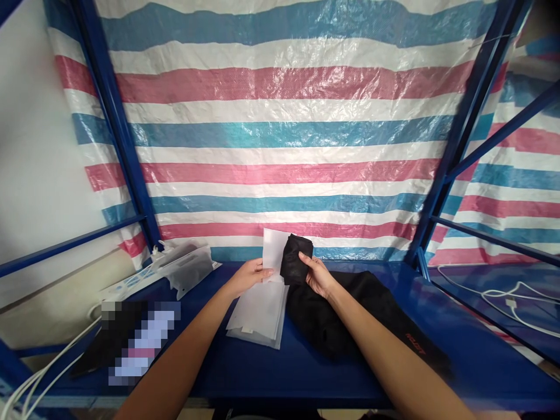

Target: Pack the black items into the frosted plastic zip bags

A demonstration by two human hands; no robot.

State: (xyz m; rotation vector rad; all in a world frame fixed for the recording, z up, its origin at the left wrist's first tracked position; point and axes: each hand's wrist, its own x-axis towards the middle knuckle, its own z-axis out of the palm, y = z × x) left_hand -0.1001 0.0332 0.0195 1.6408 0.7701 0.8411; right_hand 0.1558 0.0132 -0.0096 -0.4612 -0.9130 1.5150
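My left hand [250, 276] grips a frosted translucent plastic bag [272, 248] by its left edge, thumb and fingers closed on it. In my right hand [320, 277] is a small folded black cloth bundle [296, 262], its thumb across the front. The bundle overlaps the bag's right side, and I cannot tell whether any of it is inside. Below my hands, more frosted plastic bags [256, 315] lie stacked on the blue surface [245, 373]. A larger black garment [367, 297] with small orange-red lettering spreads under my right forearm.
On the left are a white power strip [131, 283], a clear plastic sleeve [192, 269], white cables [48, 364] and a dark item with a blurred-out part [144, 344]. Blue metal posts [118, 134] and a striped tarp [284, 137] enclose the back. A white cable [494, 294] lies right.
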